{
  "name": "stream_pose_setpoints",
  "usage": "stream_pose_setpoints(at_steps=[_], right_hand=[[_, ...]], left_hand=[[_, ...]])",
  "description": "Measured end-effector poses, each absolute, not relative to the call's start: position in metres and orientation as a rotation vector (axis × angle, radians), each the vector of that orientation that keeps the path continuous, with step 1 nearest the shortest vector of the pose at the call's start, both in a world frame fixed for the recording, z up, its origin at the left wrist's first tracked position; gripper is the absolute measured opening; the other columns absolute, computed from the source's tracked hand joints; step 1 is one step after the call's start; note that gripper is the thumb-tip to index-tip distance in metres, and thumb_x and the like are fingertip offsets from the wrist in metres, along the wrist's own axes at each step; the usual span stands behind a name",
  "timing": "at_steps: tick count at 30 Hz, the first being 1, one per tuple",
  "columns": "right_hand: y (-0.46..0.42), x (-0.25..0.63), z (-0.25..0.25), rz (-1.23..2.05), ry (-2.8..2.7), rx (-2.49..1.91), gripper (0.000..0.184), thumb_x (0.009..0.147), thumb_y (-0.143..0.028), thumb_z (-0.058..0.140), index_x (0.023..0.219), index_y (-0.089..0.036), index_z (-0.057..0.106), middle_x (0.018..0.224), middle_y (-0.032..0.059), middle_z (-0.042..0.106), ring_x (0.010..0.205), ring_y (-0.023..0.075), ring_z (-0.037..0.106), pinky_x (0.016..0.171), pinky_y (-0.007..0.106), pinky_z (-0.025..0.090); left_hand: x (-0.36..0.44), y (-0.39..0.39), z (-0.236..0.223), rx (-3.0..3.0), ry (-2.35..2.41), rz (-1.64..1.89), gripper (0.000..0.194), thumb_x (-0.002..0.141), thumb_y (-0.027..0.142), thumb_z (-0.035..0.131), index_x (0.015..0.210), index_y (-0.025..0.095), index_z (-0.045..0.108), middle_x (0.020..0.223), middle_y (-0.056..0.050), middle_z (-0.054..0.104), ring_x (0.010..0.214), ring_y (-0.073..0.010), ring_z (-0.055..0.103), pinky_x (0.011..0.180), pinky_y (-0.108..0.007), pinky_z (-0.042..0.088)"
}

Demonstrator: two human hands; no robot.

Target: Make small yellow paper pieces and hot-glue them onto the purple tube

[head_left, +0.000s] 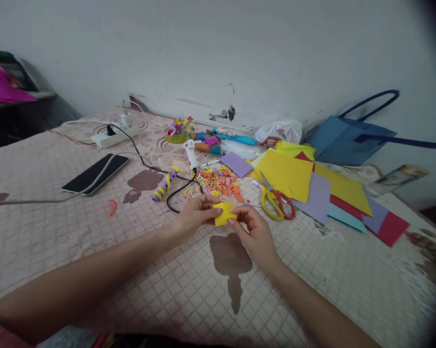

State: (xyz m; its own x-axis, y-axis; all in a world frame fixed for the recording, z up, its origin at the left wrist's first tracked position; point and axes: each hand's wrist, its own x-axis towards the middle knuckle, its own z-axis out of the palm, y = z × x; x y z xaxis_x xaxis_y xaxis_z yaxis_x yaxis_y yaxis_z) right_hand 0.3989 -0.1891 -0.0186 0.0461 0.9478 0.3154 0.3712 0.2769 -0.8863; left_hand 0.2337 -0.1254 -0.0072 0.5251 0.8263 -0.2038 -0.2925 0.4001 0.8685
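A small yellow piece of paper (223, 215) is pinched between both my hands above the table. My left hand (198, 212) grips its left side between thumb and fingers. On the right edge, the thumb and forefinger of my right hand (252, 229) are closed on it. Just beyond my hands lies a heap of tiny coloured paper scraps (214, 181). Scissors (274, 198) with one yellow and one red handle rest to the right of my right hand. A purple roll wrapped with a yellow strip (165, 186) lies beyond my left hand.
A white glue gun (191, 153) with a black cord stands behind the scraps. Coloured sheets (286, 174) are spread at right, near a blue bag (348, 137). At left lie a dark phone (96, 175) with a cable across it and a white power strip (112, 138).
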Motion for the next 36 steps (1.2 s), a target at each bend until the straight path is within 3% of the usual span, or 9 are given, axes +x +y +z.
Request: stream_pose_setpoints(at_steps=[6, 12, 24, 36], right_hand=[[-0.188, 0.398, -0.019, 0.751, -1.448, -1.226, 0.024, 0.078, -0.027, 0.065, 0.101, -0.025, 0.056, 0.091, 0.003, 0.062, 0.083, 0.0183, 0.06, 0.075, 0.032, 0.049], [-0.187, 0.399, -0.018, 0.791, -1.462, -1.257, 0.016, 0.08, -0.028, 0.064, 0.095, -0.023, 0.06, 0.088, 0.0036, 0.064, 0.082, 0.018, 0.06, 0.075, 0.032, 0.049], [-0.19, 0.399, -0.008, 0.359, -1.689, -1.249, 0.012, 0.084, -0.018, 0.055, 0.089, -0.026, 0.064, 0.092, 0.0048, 0.06, 0.087, 0.02, 0.058, 0.074, 0.035, 0.049], [-0.191, 0.4, -0.009, 0.27, -1.808, -1.219, 0.014, 0.084, -0.017, 0.057, 0.092, -0.026, 0.063, 0.089, 0.005, 0.062, 0.087, 0.0203, 0.059, 0.078, 0.036, 0.048]], left_hand=[[0.233, -0.127, -0.006, 0.864, 0.675, 0.836, 0.033, 0.064, 0.021, 0.078, 0.089, 0.015, 0.058, 0.086, -0.004, 0.066, 0.072, -0.0125, 0.063, 0.066, -0.025, 0.05], [0.233, -0.126, -0.006, 0.922, 0.677, 0.804, 0.031, 0.066, 0.024, 0.077, 0.09, 0.014, 0.058, 0.08, -0.003, 0.065, 0.068, -0.0115, 0.062, 0.066, -0.025, 0.049], [0.235, -0.127, -0.009, 1.008, 0.693, 0.838, 0.034, 0.065, 0.027, 0.077, 0.089, 0.014, 0.057, 0.076, -0.002, 0.066, 0.066, -0.0128, 0.063, 0.063, -0.025, 0.049], [0.235, -0.128, -0.006, 0.959, 0.741, 0.826, 0.036, 0.064, 0.028, 0.078, 0.089, 0.014, 0.057, 0.074, 0.0, 0.062, 0.063, -0.0098, 0.059, 0.059, -0.023, 0.048]])
